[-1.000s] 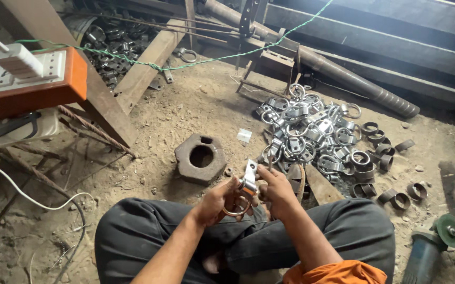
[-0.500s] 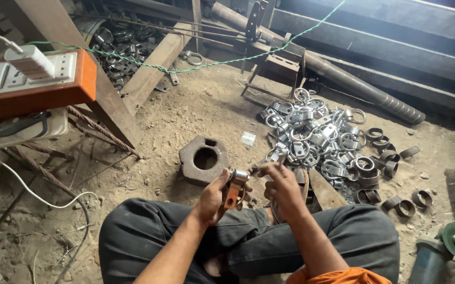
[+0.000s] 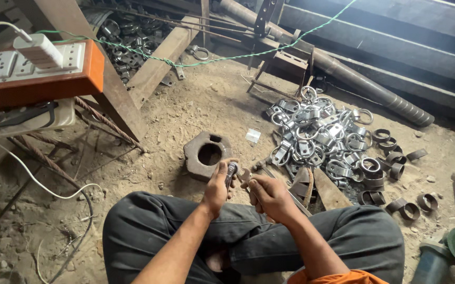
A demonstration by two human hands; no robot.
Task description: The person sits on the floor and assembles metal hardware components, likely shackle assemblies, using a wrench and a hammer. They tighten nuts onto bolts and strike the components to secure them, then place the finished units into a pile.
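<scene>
I sit cross-legged on a dirt floor. My left hand (image 3: 218, 185) grips a small shiny metal clamp piece (image 3: 231, 170) upright by its end. My right hand (image 3: 268, 193) is closed beside it, holding a small metal part near the clamp; the exact part is hidden by my fingers. Just beyond my hands lies a heavy rusty block with a round hole (image 3: 206, 153). To the right is a pile of shiny metal clamps and rings (image 3: 317, 139).
An orange board with white power sockets and a plug (image 3: 38, 66) sits upper left, its white cable (image 3: 28, 171) trailing across the floor. Rusty rings (image 3: 390, 158) lie at right, an angle grinder (image 3: 445, 255) at lower right, long steel pipes (image 3: 374, 92) behind.
The clamp piece has moved from between both hands into my left hand, turned upright. My right hand has shifted slightly right and closed. The camera moved a little closer.
</scene>
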